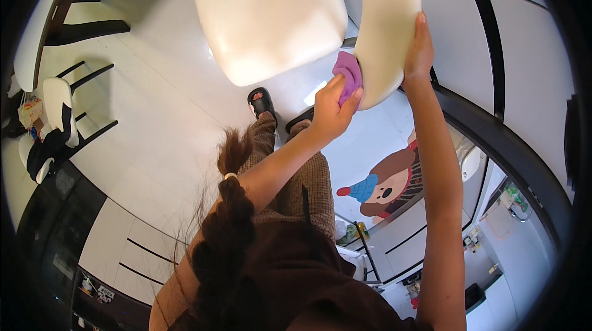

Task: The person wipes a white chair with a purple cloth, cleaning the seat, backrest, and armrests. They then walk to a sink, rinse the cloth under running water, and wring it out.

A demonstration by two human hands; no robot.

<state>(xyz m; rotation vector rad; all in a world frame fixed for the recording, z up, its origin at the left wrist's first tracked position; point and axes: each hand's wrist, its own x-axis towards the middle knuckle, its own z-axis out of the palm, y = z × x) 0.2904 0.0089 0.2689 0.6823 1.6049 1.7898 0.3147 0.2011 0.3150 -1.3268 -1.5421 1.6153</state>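
Note:
A cream chair has a padded seat (273, 16) and a curved backrest (388, 30), seen at the top centre. My left hand (334, 106) grips a bunched purple cloth (349, 76), which lies against the inner side of the backrest near its rounded end. On the outer edge of the same backrest is my right hand (419, 51), its thumb side along the rim and the other fingers hidden behind it.
My feet in black sandals (262, 102) stand on the pale tiled floor just below the seat. A floor mat with a cartoon bear (388, 183) lies to the right, by a dark door track (504, 146). Another white chair (60, 109) with dark legs stands at left, near dark-fronted cabinets (55, 210).

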